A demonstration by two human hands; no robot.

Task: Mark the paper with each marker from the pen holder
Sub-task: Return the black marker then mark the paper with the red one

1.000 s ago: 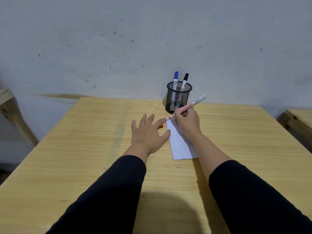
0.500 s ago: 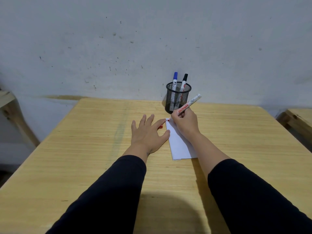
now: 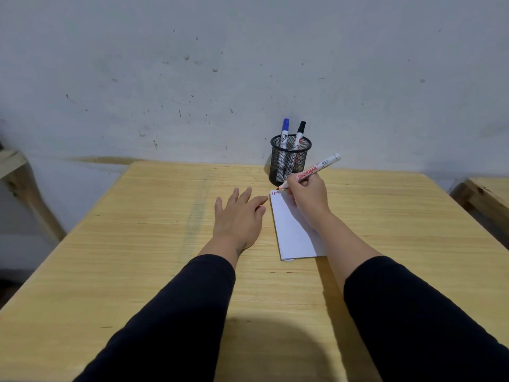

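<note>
A folded white paper (image 3: 293, 232) lies on the wooden table (image 3: 137, 244). My right hand (image 3: 309, 198) grips a white red-ink marker (image 3: 316, 169), its tip touching the paper's far left corner, where short red marks show. My left hand (image 3: 238, 219) lies flat on the table just left of the paper, fingers spread; a red cap (image 3: 261, 207) peeks out under its fingers. Behind the paper stands a black mesh pen holder (image 3: 289, 161) holding a blue-capped marker (image 3: 285, 132) and a black-capped marker (image 3: 300, 133).
A grey scuffed wall (image 3: 248, 64) rises directly behind the table. Part of another wooden piece (image 3: 487, 194) shows at the right edge, and a wooden frame (image 3: 16, 175) at the left. The table's left edge runs diagonally.
The red marker's tail has swung slightly as my right hand shifted a little at the paper's top corner. My left hand has stayed flat in place.
</note>
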